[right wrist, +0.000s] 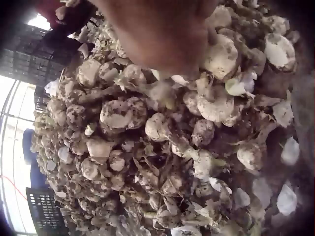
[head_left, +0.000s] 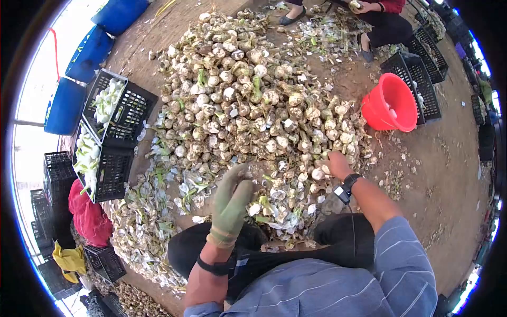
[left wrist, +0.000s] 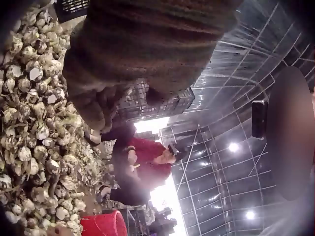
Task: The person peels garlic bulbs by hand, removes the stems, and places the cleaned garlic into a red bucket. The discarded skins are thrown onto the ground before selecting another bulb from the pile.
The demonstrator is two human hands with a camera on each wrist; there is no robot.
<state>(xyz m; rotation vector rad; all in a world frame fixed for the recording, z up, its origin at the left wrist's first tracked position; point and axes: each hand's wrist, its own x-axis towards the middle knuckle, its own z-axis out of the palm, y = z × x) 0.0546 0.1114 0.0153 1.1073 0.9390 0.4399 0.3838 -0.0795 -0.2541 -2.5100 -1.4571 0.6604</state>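
A large heap of garlic bulbs (head_left: 227,95), soil-stained and with stalks, lies in front of the person. The left hand (head_left: 232,203), in a grey-green glove, hovers over the near edge of the heap with loosely bent fingers and no bulb showing in it. Its glove (left wrist: 142,54) looms dark in the left wrist view. The bare right hand (head_left: 340,165) reaches down to the heap's right edge, its thumb side right at a pale garlic bulb (head_left: 318,173). In the right wrist view the right hand (right wrist: 162,34) covers part of the bulbs; I cannot tell whether its fingers grip one.
A red bucket (head_left: 376,108) stands beyond the right hand. Black crates (head_left: 129,111) of trimmed white garlic stand at the left, near blue barrels (head_left: 66,105). Peeled skins (head_left: 145,227) litter the ground by the knees. Another person (head_left: 388,24) sits across the heap.
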